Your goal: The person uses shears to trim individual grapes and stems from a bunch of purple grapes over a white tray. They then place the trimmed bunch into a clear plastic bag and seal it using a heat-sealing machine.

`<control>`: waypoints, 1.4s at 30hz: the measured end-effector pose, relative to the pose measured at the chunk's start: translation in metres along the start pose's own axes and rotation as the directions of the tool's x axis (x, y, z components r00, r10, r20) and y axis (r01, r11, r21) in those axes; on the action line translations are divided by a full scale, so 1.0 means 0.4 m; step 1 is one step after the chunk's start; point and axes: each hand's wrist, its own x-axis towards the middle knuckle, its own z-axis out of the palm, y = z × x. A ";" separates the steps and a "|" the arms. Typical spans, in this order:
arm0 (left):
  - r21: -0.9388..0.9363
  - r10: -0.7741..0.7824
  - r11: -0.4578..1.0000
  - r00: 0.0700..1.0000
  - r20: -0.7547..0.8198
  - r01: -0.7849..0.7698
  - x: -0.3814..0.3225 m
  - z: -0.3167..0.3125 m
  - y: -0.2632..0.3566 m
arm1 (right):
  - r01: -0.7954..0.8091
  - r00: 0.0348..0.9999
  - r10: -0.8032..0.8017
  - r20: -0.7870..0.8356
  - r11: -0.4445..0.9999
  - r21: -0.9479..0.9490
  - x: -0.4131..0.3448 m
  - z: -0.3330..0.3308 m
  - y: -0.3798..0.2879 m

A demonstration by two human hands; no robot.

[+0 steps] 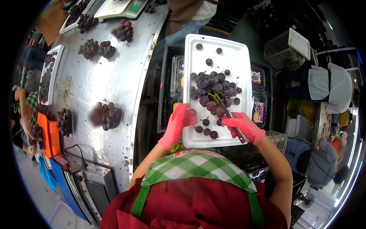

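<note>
A white foam tray lies before me, holding a dark purple grape bunch with green stems and several loose grapes. My right hand, in a pink glove, grips small metal scissors. Their blades point into the stems at the bunch's near side. Pink-gloved too, my left hand is at the tray's left rim with its fingers curled inward beside a grape. Whether those fingers hold the rim or a grape cannot be told.
Left of me runs a metal table bearing grape bunches, a scale, an orange stand and a sealing machine. Packed clear boxes lie under the tray. Other people stand at the left, ahead and right.
</note>
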 end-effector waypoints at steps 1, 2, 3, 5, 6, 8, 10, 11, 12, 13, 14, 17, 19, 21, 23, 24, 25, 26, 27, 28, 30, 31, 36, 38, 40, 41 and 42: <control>-0.086 -0.063 0.994 0.998 -0.005 0.063 0.003 0.014 0.008 | 0.015 1.000 -0.015 -0.009 1.000 0.007 -0.020 -0.003 0.001; -0.170 -0.128 0.977 0.992 -0.003 0.125 0.005 0.028 0.019 | 0.029 0.999 -0.029 -0.020 0.999 0.014 -0.042 -0.005 0.001; -0.255 -0.197 0.944 0.978 0.074 0.210 0.007 0.044 0.037 | 0.050 0.999 -0.050 -0.010 0.999 -0.019 -0.063 -0.007 -0.002; -0.395 -0.318 0.832 0.919 0.235 0.389 0.005 0.076 0.078 | 0.087 0.996 -0.086 0.015 0.993 -0.082 -0.109 -0.010 -0.010; -0.393 -0.294 0.815 0.889 0.352 0.425 0.005 0.087 0.091 | 0.068 0.997 -0.067 0.024 0.997 -0.043 -0.137 0.000 -0.015; -0.426 -0.149 0.761 0.770 0.621 0.490 0.031 0.092 0.064 | 0.129 0.991 -0.126 0.038 0.987 -0.097 -0.151 0.009 0.004; -0.474 -0.062 0.807 0.849 0.525 0.352 0.002 0.189 0.112 | 0.176 0.983 -0.168 0.072 0.976 -0.130 -0.167 0.016 0.012; -0.321 0.077 0.942 0.866 0.494 0.099 0.026 0.178 0.091 | 0.200 0.979 -0.186 0.081 0.956 -0.214 -0.168 0.018 0.021; -0.141 0.218 0.975 0.841 0.495 -0.170 0.067 0.147 0.051 | 0.223 0.975 -0.205 0.091 0.929 -0.294 -0.170 0.023 0.031; -0.113 0.386 0.918 0.789 0.478 -0.381 0.081 0.146 0.034 | 0.242 0.970 -0.220 0.102 0.894 -0.376 -0.171 0.025 0.039; -0.069 0.547 0.810 0.709 0.446 -0.582 0.094 0.143 0.017 | 0.260 0.966 -0.235 0.111 0.872 -0.416 -0.180 0.027 0.036; 0.282 0.781 0.313 0.415 0.466 -0.907 0.107 0.138 0.024 | 0.249 0.966 -0.197 0.165 0.876 -0.412 -0.185 0.026 0.039; 0.534 0.755 0.158 0.450 0.477 -0.831 0.106 0.125 0.005 | 0.260 0.965 -0.214 0.150 0.850 -0.459 -0.185 0.026 0.046; 0.564 0.764 -0.043 0.337 0.551 -0.824 0.113 0.120 0.009 | 0.273 0.962 -0.247 0.118 0.823 -0.499 -0.194 0.028 0.044; 0.490 0.801 0.176 0.414 0.433 -0.854 0.116 0.125 -0.020 | 0.233 0.972 -0.201 0.118 0.811 -0.537 -0.214 0.024 0.025; 0.515 0.776 0.202 0.457 0.434 -0.833 0.111 0.131 -0.017 | 0.212 0.977 -0.177 0.117 0.805 -0.555 -0.226 0.020 0.015; 0.541 0.751 0.225 0.498 0.434 -0.811 0.105 0.140 -0.009 | 0.201 0.979 -0.187 0.084 0.791 -0.577 -0.241 0.017 0.010; 0.632 0.688 0.155 0.542 0.482 -0.759 0.094 0.144 0.008 | 0.190 0.979 -0.199 0.052 0.778 -0.599 -0.257 0.011 0.006; 0.702 0.616 0.080 0.589 0.523 -0.708 0.088 0.150 0.025 | 0.168 0.978 -0.206 0.010 0.768 -0.618 -0.270 0.005 0.008; 0.560 0.562 0.362 0.654 0.507 -0.745 0.126 0.118 -0.003 | 0.200 0.963 -0.270 -0.009 0.733 -0.650 -0.273 -0.001 0.016; -0.166 0.319 0.947 0.848 0.422 -0.274 0.126 0.091 -0.029 | 0.253 0.918 -0.395 -0.038 0.656 -0.711 -0.268 -0.012 0.035; -0.515 0.160 0.848 0.864 0.478 0.128 0.122 0.093 -0.025 | 0.208 0.941 -0.332 -0.061 0.710 -0.673 -0.268 -0.012 0.026; 0.402 0.492 0.588 0.705 0.511 -0.702 0.106 0.106 -0.005 | 0.138 0.973 -0.222 -0.055 0.762 -0.633 -0.251 -0.008 0.007; 0.157 0.418 0.830 0.783 0.461 -0.536 0.091 0.119 0.016 | 0.194 0.955 -0.295 -0.036 0.709 -0.678 -0.237 -0.010 0.021; -0.270 0.267 0.951 0.845 0.463 -0.153 0.086 0.123 0.027 | 0.254 0.919 -0.393 -0.023 0.638 -0.727 -0.224 -0.012 0.043; -0.406 0.212 0.914 0.857 0.469 -0.004 0.087 0.121 0.026 | 0.267 0.913 -0.407 -0.018 0.630 -0.729 -0.219 -0.013 0.048; -0.424 0.208 0.906 0.866 0.454 0.005 0.093 0.112 0.015 | 0.280 0.907 -0.422 -0.010 0.620 -0.733 -0.214 -0.015 0.051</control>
